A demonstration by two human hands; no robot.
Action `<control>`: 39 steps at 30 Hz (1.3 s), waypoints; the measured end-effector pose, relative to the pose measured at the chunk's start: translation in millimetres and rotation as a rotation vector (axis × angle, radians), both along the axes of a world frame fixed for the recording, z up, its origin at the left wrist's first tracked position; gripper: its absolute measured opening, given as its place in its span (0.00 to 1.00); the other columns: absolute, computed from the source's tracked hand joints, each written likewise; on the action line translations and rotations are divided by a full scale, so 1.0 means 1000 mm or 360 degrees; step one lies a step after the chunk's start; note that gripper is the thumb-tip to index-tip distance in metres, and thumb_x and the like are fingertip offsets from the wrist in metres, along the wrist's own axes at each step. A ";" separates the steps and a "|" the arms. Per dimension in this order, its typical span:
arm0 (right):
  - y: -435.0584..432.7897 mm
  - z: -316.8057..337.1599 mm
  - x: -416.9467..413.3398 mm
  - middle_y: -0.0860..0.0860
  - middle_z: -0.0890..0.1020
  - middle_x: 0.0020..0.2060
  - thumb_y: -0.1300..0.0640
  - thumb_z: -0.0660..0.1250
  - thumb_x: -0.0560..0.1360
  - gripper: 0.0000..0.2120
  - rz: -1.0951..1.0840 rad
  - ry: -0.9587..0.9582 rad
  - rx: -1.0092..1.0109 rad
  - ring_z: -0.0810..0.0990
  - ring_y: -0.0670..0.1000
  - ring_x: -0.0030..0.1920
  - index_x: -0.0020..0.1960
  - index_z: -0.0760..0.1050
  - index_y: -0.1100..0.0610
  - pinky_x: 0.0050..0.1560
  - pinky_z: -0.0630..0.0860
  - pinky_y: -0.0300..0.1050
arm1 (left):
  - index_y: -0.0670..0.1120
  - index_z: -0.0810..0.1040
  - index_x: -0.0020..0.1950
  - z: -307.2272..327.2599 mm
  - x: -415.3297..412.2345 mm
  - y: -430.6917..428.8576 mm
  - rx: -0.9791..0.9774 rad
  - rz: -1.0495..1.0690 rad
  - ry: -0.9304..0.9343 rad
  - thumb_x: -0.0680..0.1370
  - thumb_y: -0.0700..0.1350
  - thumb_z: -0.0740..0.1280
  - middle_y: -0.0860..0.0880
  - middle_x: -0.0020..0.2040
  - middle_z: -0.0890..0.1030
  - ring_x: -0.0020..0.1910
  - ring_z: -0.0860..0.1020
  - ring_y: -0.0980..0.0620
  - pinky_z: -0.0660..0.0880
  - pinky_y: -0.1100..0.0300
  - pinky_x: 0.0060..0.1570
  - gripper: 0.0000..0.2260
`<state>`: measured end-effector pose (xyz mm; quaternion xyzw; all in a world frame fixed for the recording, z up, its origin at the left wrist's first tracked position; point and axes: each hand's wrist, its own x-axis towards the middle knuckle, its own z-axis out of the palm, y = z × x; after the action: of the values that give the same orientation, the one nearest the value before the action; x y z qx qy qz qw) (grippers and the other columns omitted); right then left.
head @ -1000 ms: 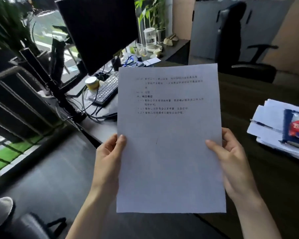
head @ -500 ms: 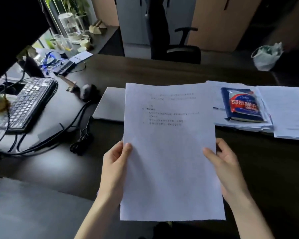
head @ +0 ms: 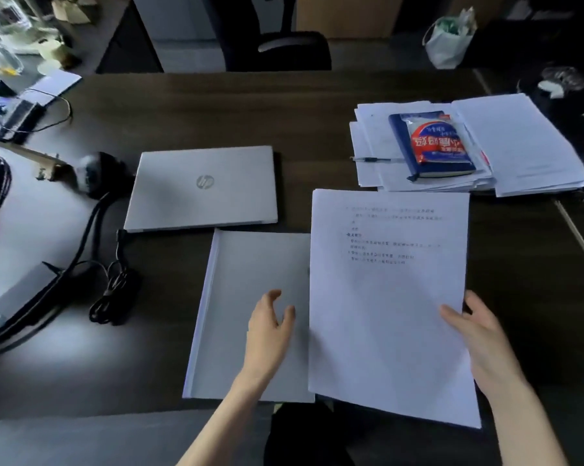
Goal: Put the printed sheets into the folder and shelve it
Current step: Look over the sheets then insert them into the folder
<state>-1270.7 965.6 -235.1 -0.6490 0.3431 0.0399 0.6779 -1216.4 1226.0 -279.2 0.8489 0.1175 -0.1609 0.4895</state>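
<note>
A pale grey folder (head: pixel 237 297) lies closed and flat on the dark desk near its front edge, spine to the left. My left hand (head: pixel 270 331) hovers over its lower right part, fingers apart and holding nothing. The printed sheets (head: pixel 384 314), white with a few lines of text near the top, overlap the folder's right edge. My right hand (head: pixel 479 338) grips them at their right edge, thumb on top.
A closed silver laptop (head: pixel 203 186) lies just beyond the folder. A paper stack (head: pixel 519 146) with a blue book and red packet (head: pixel 435 142) sits at the right rear. Cables and a charger (head: pixel 112 297) lie left. An office chair (head: pixel 274 35) stands behind the desk.
My view has swung right and down onto the desk. My left hand has let go of the sheets and moved over the folder; my right hand alone holds them, lowered to the right.
</note>
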 end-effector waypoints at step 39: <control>-0.042 -0.045 -0.033 0.56 0.80 0.52 0.60 0.64 0.76 0.17 -0.0093 0.0224 -0.0121 0.80 0.59 0.51 0.64 0.70 0.53 0.47 0.77 0.53 | 0.44 0.52 0.70 -0.046 0.003 -0.031 0.0612 -0.0532 0.0598 0.68 0.53 0.70 0.37 0.72 0.52 0.70 0.48 0.32 0.61 0.35 0.64 0.38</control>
<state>-1303.2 923.3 -279.6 -0.6595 0.4100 0.0525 0.6278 -1213.6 1195.2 -325.4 0.8890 0.0931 -0.3679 0.2564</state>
